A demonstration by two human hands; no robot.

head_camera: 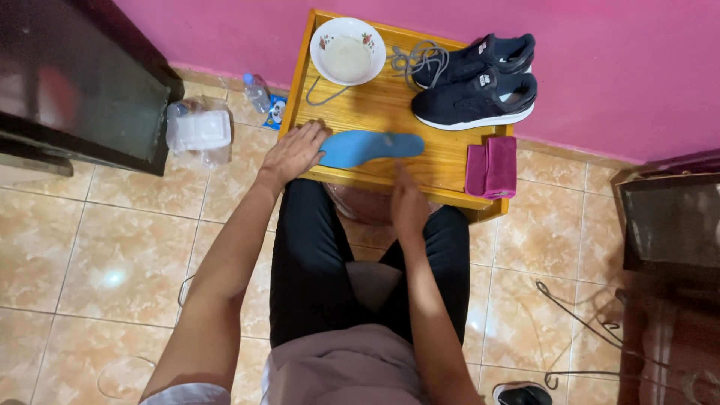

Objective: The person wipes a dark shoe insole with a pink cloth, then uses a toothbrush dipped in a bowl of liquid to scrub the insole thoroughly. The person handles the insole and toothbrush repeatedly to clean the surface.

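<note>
Two bare hands work at the near edge of a small wooden tabletop [375, 105] set against a pink wall. Left hand [294, 152]: palm down, fingers spread, its grip pressing flat on the heel end of a blue insole [367, 146]; not closed around it. Insole lies flat along the front of the tabletop, long axis left to right. Right hand [409, 204]: at the tabletop's front edge, just below the insole's other end, motion-blurred; cannot tell how far its grip is open or whether it holds anything.

Behind the insole, at the right rear: pair of dark navy sneakers [476, 94] with white soles, side by side, laces out. Loose grey laces [418, 58] lie just left of the sneakers. White bowl [348, 50] with pale liquid sits at the left rear corner. Folded magenta cloth [492, 166] rests at the front right corner, overhanging slightly.

On the tiled floor [105, 247], left of the tabletop: clear plastic bottle [256, 91] and crumpled clear plastic bag [199, 131].
</note>
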